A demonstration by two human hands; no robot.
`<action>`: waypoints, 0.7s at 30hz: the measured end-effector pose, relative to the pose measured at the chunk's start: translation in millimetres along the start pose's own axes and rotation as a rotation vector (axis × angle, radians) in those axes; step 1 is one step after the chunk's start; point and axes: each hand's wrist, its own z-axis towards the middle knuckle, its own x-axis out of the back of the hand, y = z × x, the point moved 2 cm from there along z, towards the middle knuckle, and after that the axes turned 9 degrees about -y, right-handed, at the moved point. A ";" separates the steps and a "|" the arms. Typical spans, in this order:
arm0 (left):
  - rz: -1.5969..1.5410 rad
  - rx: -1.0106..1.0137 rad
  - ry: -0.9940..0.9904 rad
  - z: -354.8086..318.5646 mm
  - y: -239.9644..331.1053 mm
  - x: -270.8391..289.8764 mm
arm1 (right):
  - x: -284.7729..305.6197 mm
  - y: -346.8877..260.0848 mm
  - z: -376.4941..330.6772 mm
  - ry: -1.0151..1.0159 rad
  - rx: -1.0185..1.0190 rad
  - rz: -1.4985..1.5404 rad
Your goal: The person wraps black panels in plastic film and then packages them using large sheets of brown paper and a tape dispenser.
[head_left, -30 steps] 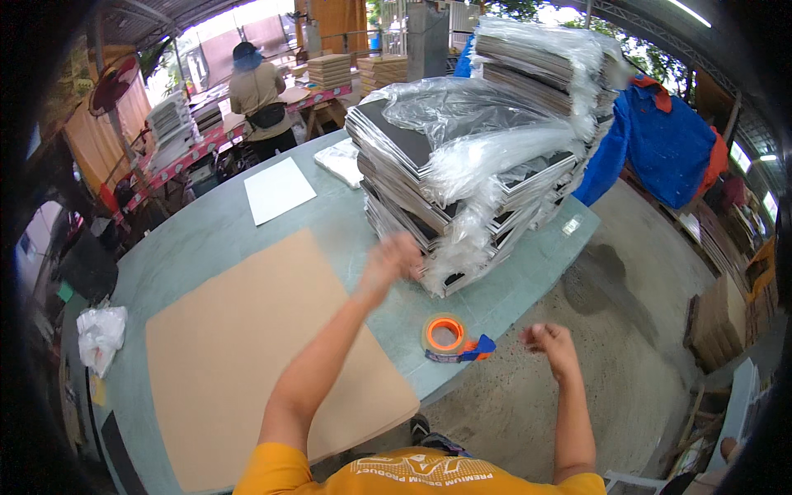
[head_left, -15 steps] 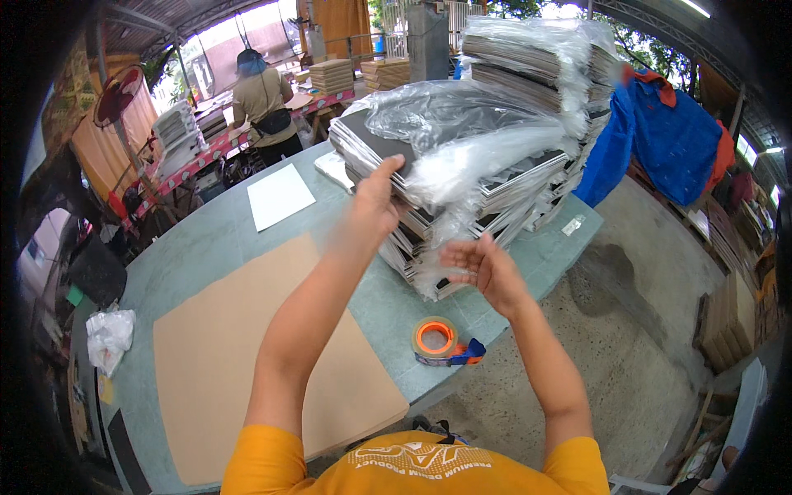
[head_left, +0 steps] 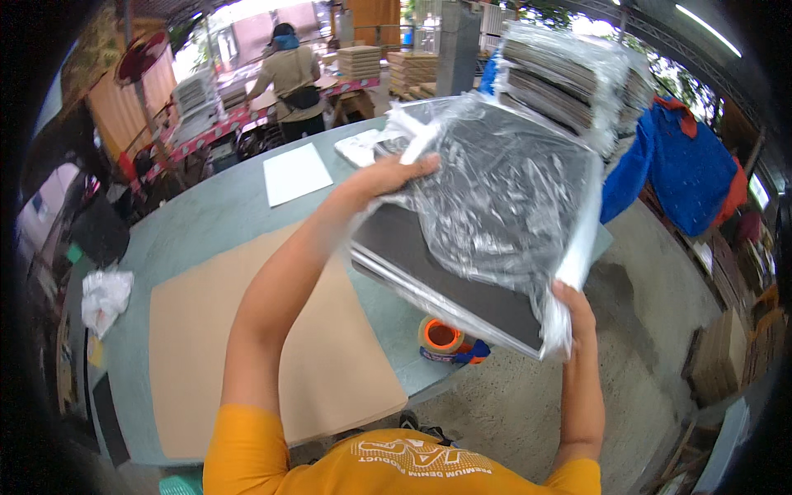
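A stack of dark flat boards (head_left: 462,276) wrapped in loose clear plastic (head_left: 503,181) is lifted and tilted in front of me, above the table. My left hand (head_left: 396,175) grips its far upper edge through the plastic. My right hand (head_left: 569,309) holds its near lower corner from below. A large tan cardboard sheet (head_left: 264,346) lies flat on the grey-green table (head_left: 206,219) under my left arm. An orange tape roll (head_left: 441,337) sits near the table's front edge, just below the lifted stack.
Another plastic-wrapped stack of boards (head_left: 569,78) stands behind. A white sheet (head_left: 294,172) lies far on the table and a crumpled white bag (head_left: 103,297) at its left. A person (head_left: 289,74) works at a distant table. Blue cloth (head_left: 685,169) hangs at right.
Both hands went from reaching to the pile to gripping a wrapped stack. That stack has come up off the pile toward me and now tilts over the tape roll.
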 end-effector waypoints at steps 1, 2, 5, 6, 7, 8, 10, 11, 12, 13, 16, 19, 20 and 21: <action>-0.188 -0.043 -0.186 15.4 -30.6 0.7 | -5.6 4.2 -8.7 -0.026 -0.011 -0.002; -0.159 -0.063 -0.181 24.4 -47.6 -6.8 | -3.3 2.4 -12.9 -0.026 -0.023 -0.012; -0.189 -0.225 -0.134 -1.8 -41.1 -48.1 | 15.3 -1.9 -2.1 0.115 0.018 0.092; -0.191 -0.273 -0.067 -8.3 -59.1 -48.7 | 7.9 -3.0 3.1 0.080 0.051 0.020; -0.169 -0.364 0.054 -27.0 -65.0 -45.3 | 18.0 2.3 4.3 0.044 0.106 -0.125; -0.144 -0.440 0.161 -43.2 -76.5 -43.5 | 6.4 10.7 2.5 0.010 0.159 -0.174; -0.097 -0.459 0.253 -77.1 -94.3 -24.0 | -23.8 27.6 -8.4 -0.038 0.262 -0.265; -0.071 -0.454 0.298 -101.8 -103.3 -12.2 | -33.3 38.0 -7.0 -0.069 0.285 -0.321; -0.081 -0.475 0.352 -124.5 -113.4 0.9 | -47.3 48.8 -4.7 -0.131 0.316 -0.355; -0.093 -0.507 0.400 -143.8 -122.2 14.3 | -61.7 56.9 -1.7 -0.186 0.354 -0.393; -0.192 -0.321 0.479 -223.3 -138.3 47.1 | -126.1 77.8 0.5 -0.248 0.298 -0.256; 0.043 -0.210 0.716 -301.4 -191.6 83.1 | -214.7 108.1 -8.0 -0.330 0.277 -0.336; 0.164 -0.086 0.862 -329.5 -211.7 93.4 | -245.4 124.7 -12.0 -0.404 0.331 -0.284; 0.118 -0.033 0.885 -348.1 -234.0 103.7 | -270.1 138.7 -12.1 -0.466 0.406 -0.242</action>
